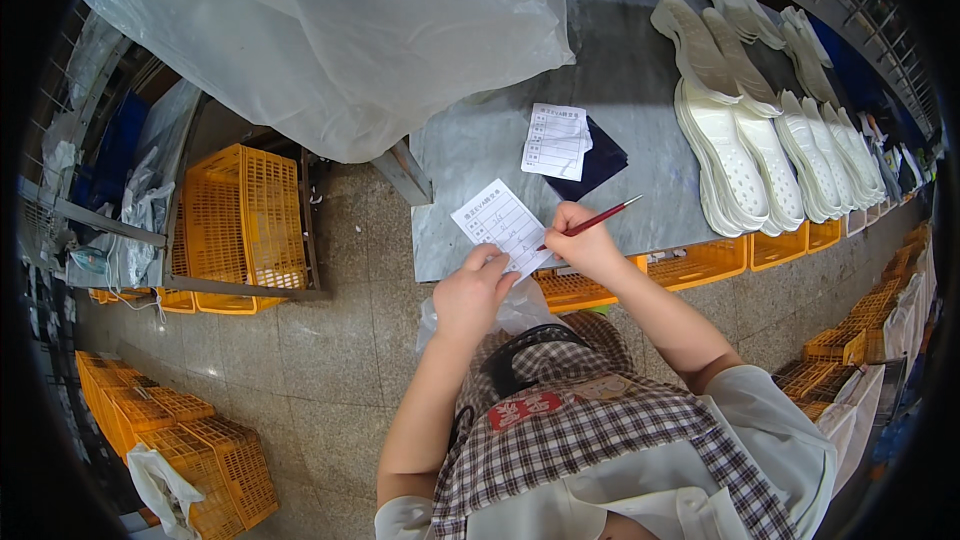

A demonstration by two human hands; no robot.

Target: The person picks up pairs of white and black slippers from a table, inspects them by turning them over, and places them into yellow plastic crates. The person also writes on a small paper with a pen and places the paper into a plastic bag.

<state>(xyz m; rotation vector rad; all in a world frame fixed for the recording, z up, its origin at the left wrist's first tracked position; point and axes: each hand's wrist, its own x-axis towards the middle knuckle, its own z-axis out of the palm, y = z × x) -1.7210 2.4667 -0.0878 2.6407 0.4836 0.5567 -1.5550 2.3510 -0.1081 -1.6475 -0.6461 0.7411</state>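
A white printed paper slip (488,212) with handwriting on it lies at the table's near edge. My left hand (468,292) grips its lower corner between thumb and fingers. In my right hand (588,248) is a dark red pen (612,212), its tip close to the slip's lower right part and its back end pointing up and right. Just beyond, a second batch of slips (555,143) rests partly over a dark square pad (607,155).
White shoe soles (735,160) stand in stacked rows along the right of the grey table (460,155). A translucent plastic sheet (330,30) covers the upper left. Yellow crates (245,215) sit at left, more crates (205,450) lower left, and others (700,265) under the table.
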